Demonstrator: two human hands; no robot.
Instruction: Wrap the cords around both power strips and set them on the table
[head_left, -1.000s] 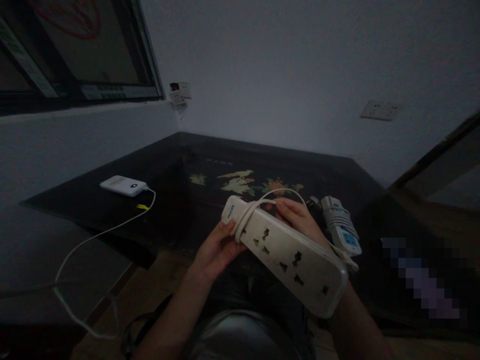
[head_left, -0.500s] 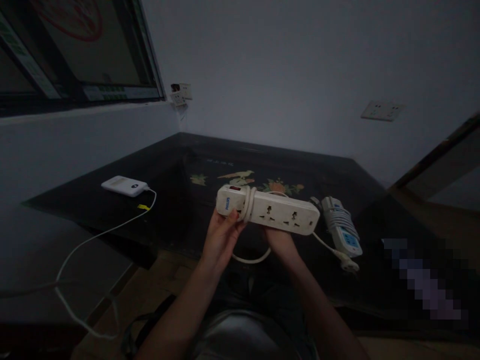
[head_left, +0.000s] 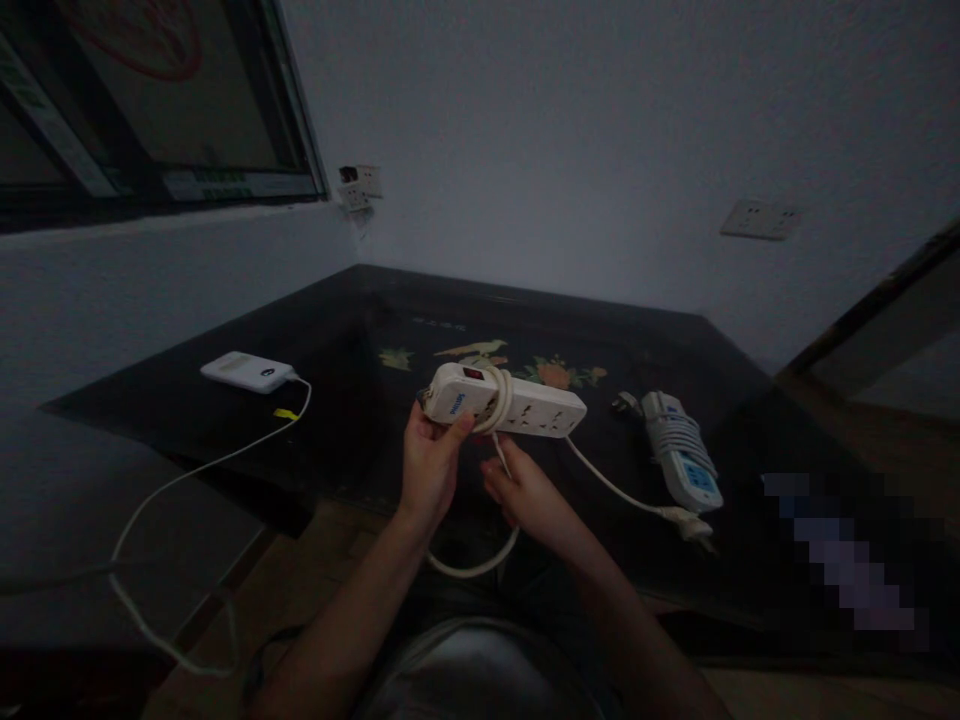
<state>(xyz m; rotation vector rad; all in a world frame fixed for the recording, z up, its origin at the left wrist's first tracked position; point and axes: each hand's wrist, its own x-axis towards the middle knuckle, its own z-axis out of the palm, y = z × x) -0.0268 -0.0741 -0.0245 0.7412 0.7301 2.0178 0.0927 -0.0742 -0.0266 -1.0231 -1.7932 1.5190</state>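
l. hand (head_left: 431, 465) has the white pwr strip (head_left: 536, 405) by its left end, thumb on the front face nr the blue brand lettering, fingers behind/under; that grip is closed round the strip. strip is held up over the nr part of the dark desk (head_left: 337, 400), approx level, sockets facing the person, red switch (head_left: 473, 373) on top at left end.

white cord (head_left: 472, 573) is wound round the strip just right of the lettering, then drops to r. hand (head_left: 529, 495), just below the strip; r. grip pinches the cord btwn thumb & fingers. a slack loop hangs below both hands. another length runs from behind the strip's right end to a plug (head_left: 684, 521), just beside the nr end of a 2nd pwr strip (head_left: 701, 482) w/ blue socket panel, wrapped in its own grey cord (head_left: 682, 437); can't tell if they touch.

far left on desk: white device (head_left: 247, 372) w/ cable (head_left: 165, 480) & yellow tag (head_left: 285, 413).
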